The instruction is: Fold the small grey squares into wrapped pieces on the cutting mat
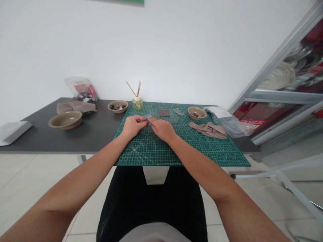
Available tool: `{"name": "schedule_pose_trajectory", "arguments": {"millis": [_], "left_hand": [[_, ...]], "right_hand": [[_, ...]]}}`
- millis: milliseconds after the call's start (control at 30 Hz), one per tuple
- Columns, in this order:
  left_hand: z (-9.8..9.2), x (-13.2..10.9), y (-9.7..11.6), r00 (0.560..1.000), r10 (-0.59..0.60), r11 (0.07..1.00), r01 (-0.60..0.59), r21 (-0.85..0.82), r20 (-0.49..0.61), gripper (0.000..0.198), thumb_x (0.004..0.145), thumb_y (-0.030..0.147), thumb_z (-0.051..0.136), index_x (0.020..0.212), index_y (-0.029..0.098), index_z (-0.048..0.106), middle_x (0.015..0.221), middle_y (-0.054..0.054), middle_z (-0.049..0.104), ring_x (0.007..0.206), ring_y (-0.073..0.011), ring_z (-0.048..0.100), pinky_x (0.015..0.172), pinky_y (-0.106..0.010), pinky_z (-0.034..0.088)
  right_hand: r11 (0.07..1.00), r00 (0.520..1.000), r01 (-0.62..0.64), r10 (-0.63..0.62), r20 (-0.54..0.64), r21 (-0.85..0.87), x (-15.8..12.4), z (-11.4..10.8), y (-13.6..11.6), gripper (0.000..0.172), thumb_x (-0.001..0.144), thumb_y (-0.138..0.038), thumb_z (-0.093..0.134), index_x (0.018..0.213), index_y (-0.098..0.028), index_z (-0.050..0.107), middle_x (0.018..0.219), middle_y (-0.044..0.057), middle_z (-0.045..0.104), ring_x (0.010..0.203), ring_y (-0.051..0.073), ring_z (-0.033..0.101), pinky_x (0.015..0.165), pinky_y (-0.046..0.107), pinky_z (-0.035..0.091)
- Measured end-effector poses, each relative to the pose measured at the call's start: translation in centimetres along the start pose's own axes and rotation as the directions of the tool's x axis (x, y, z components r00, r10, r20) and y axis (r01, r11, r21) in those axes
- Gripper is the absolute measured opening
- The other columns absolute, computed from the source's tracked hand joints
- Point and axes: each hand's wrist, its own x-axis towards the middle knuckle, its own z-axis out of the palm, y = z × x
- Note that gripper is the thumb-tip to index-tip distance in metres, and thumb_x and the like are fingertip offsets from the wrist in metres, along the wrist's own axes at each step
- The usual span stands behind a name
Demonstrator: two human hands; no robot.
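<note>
Over the green cutting mat [156, 151], my left hand [133, 127] and my right hand [163, 128] meet, both closed on a small grey-blue piece [147, 117] that looks like a thin packet. Fingers cover much of it. Just beyond them on the mat lie a brown square [164, 112] and a small clear packet [178, 111]. A bowl [196, 113] with a few dark bits and a crumpled beige cloth [209, 129] are to the right.
A bowl of stones [117, 106] and a reed diffuser [137, 102] stand behind my left hand. Farther left are an empty bowl [65, 120], a cloth [75, 106], a clear jar [82, 89] and a white object [15, 131]. A plastic bag [230, 122] lies right.
</note>
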Motion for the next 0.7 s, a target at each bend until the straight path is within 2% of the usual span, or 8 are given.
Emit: {"name": "schedule_pose_trajectory", "arguments": {"millis": [100,233,433,600,700], "left_hand": [[-0.06,-0.11,0.33,1.0,-0.003,1.0,0.003,-0.004,0.001,0.017,0.067,0.033,0.074,0.07,0.017,0.07,0.061,-0.002,0.071,0.059,-0.016,0.065,0.061,-0.027,0.05],[-0.14,-0.06,0.15,0.999,0.023,0.997,-0.025,0.074,0.022,0.009,0.066,0.026,0.069,0.062,0.018,0.069,0.059,-0.001,0.07,0.056,-0.0142,0.061,0.058,-0.025,0.048],[0.12,0.08,-0.35,0.999,-0.035,0.99,0.036,-0.135,0.009,0.016,0.064,0.031,0.075,0.069,0.018,0.069,0.061,-0.002,0.071,0.059,-0.0156,0.066,0.061,-0.027,0.051],[0.04,0.12,-0.3,0.999,-0.02,0.999,0.021,-0.041,0.033,0.006,0.064,0.023,0.072,0.065,0.018,0.069,0.059,-0.001,0.071,0.058,-0.0151,0.066,0.061,-0.026,0.051],[0.05,0.06,-0.3,0.999,-0.037,0.996,0.04,-0.085,0.03,0.011,0.066,0.026,0.074,0.07,0.017,0.07,0.062,-0.002,0.073,0.062,-0.0168,0.069,0.065,-0.028,0.054]], "right_hand": [[1.0,1.0,0.007,-0.007,-0.004,-0.021,0.04,0.1,0.03,0.049,0.099,-0.015,0.042,0.148,-0.016,0.049,0.149,0.01,0.054,0.127,0.021,0.061,0.106,0.037,0.05],[0.997,0.998,0.06,-0.061,-0.016,-0.045,0.01,0.5,0.01,0.05,0.1,-0.016,0.04,0.149,-0.017,0.048,0.152,0.009,0.05,0.122,0.021,0.064,0.104,0.037,0.051],[0.999,0.999,0.035,-0.036,-0.031,-0.031,-0.12,0.29,0.16,0.05,0.099,-0.015,0.04,0.148,-0.016,0.048,0.15,0.009,0.053,0.126,0.02,0.062,0.106,0.035,0.05],[0.997,0.998,0.06,-0.061,-0.015,-0.05,-0.2,0.27,-0.07,0.05,0.099,-0.015,0.041,0.148,-0.017,0.048,0.152,0.01,0.05,0.12,0.022,0.065,0.104,0.037,0.051],[0.998,0.998,0.052,-0.053,-0.016,-0.032,-0.16,0.26,-0.14,0.05,0.099,-0.015,0.04,0.149,-0.018,0.048,0.152,0.009,0.05,0.121,0.022,0.065,0.104,0.037,0.051]]}}
